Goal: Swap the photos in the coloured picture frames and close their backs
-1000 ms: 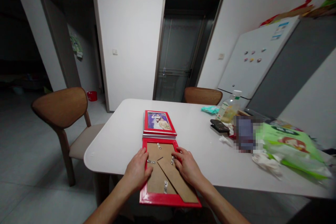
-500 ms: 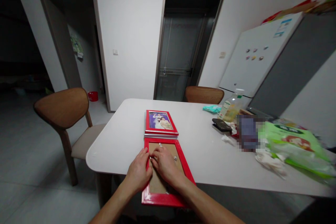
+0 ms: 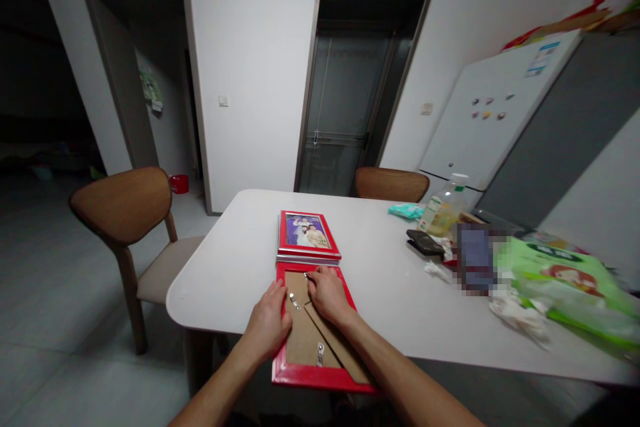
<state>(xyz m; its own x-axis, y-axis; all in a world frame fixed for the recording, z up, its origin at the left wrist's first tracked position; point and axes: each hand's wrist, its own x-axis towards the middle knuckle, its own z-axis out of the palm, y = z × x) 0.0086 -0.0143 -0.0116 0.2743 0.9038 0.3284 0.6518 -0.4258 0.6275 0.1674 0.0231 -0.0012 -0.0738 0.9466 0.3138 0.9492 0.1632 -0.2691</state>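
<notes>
A red picture frame [image 3: 305, 375] lies face down, its near end jutting past the table's front edge. Its brown backing board [image 3: 300, 337] faces up, with a stand leg [image 3: 333, 340] lying aslant on it. My left hand [image 3: 269, 321] grips the frame's left side, fingers over the rim. At the far end, the closed fingers of my right hand [image 3: 329, 293] are on a small metal clip [image 3: 306, 275]. Another clip [image 3: 294, 301] sits by the left edge, and a metal piece [image 3: 320, 353] near the bottom. Beyond stands a stack of frames, topped by a red-framed photo [image 3: 307, 233].
On the white table's [image 3: 220, 267] right side are a bottle [image 3: 443, 207], a black wallet-like item [image 3: 425, 242], a blurred-out phone-like object [image 3: 475, 259], crumpled tissues [image 3: 520, 317] and a green package [image 3: 570, 273]. Wooden chairs stand left [image 3: 125, 203] and behind [image 3: 393, 184].
My right hand has moved from the left-side clip to the clip at the far end. The left clip now shows uncovered. My left hand stays on the frame's left side.
</notes>
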